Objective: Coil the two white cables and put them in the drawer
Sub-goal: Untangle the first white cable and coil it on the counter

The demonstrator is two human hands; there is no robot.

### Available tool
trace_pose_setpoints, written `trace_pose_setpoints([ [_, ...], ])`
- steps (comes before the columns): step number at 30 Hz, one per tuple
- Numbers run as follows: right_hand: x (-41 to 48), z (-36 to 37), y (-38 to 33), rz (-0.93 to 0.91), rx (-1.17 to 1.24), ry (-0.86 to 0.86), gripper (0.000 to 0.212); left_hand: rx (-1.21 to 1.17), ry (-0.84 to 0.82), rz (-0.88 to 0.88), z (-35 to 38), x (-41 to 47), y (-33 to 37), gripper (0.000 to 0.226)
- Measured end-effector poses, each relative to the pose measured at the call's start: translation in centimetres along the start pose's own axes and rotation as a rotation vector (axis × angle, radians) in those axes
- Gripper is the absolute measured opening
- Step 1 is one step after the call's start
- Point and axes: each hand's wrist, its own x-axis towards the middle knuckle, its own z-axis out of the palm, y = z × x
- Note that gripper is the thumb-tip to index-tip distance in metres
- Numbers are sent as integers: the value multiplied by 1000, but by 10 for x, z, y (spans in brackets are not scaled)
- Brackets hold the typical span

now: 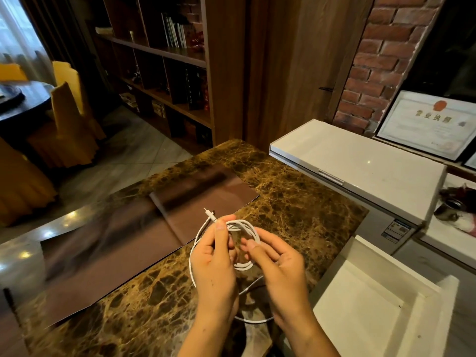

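Observation:
A white cable is partly wound into loops between my two hands, above the brown marble counter. My left hand pinches the loops near the top, with the cable's plug end sticking up and to the left of my thumb. My right hand holds the right side of the coil with thumb and fingers. More white cable trails below my hands over the counter; whether it belongs to the same cable I cannot tell. An open white drawer sits at the lower right.
Brown mats lie on the counter beyond my hands. A white chest freezer stands to the right, with a framed certificate behind it. A wooden bookshelf and yellow-covered chairs are at the back left.

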Motion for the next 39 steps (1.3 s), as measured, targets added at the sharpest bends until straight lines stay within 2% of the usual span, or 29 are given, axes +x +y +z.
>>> trace_pose_setpoints([
  [4, -2, 11, -4, 107, 292, 158, 23, -50, 26, -34, -2, 1, -2, 34],
  [10, -7, 24, -14, 139, 464, 286, 18, -78, 76, -58, -4, -2, -2, 30],
  [24, -9, 20, -1, 60, 329, 376, 19, -15, 119, -79, -14, -13, -9, 29],
  [31, -7, 29, 34, 107, 192, 387, 18, 143, 255, -52, -36, -4, -28, 28],
  [39, 1, 39, 52, 109, 184, 396, 20, -3, 430, -77, -43, 1, -32, 27],
])
